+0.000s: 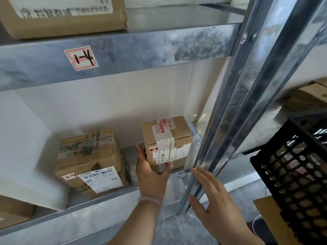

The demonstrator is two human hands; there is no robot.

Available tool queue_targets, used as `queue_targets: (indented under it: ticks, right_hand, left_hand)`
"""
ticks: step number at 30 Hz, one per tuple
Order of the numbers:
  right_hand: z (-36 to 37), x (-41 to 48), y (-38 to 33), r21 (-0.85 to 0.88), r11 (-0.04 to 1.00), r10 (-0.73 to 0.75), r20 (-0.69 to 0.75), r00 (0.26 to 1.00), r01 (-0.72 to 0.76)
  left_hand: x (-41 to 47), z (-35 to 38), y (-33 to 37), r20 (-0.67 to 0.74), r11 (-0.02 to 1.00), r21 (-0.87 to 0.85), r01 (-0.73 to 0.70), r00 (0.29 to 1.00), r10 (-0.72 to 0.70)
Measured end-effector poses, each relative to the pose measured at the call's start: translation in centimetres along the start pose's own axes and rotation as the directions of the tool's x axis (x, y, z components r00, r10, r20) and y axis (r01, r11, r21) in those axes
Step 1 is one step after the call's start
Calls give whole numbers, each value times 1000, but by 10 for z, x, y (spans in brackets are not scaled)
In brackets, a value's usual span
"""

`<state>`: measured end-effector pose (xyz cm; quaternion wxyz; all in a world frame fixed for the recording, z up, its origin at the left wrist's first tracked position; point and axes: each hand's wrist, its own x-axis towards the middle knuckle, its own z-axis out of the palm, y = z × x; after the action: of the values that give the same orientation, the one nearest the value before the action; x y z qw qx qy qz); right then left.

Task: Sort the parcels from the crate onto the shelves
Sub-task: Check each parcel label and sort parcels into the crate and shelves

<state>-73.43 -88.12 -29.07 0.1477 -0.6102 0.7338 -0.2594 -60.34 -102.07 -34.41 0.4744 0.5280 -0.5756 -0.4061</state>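
Right hand (211, 202): fingers spread flat, empty, just in front of the steel upright (235, 121); black crate (292, 174) at far right. Left hand (150, 175): wrapped round the lower left corner of a taped parcel (168, 142) standing on the lower shelf (109, 197). Second parcel (92, 161): on that shelf, to the left, apart; label "1-4" (81, 58) on the beam above.

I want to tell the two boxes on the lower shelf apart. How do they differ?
The right box is the smaller one and stands beside the metal upright; the left box is bigger. The left hand holds the right box; nothing touches the left box. The right box has red-printed tape on top; the left box has dark printed tape. Both are brown cardboard with white labels.
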Motion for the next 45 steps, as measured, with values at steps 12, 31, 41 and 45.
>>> queue_targets:
  ticks: [12,31,41,45]
  right_hand:
    - [-3,-4,-34,-76,991,-105,26,994,107]
    - [106,-139,-388,23,678,-675,416,610,734]
    - [224,-317,-592,274,256,-917,373,144,927]
    - [249,-382,-664,381,81,-955,294,-37,921]
  left_hand:
    - [-52,-61,20,193,928,293,-232,965,180]
    - [-230,-506,41,-139,453,886,-101,874,465]
    - [-453,-735,36,-531,332,843,424,757,381]
    - [-533,-785,39,-680,318,732,602,625,382]
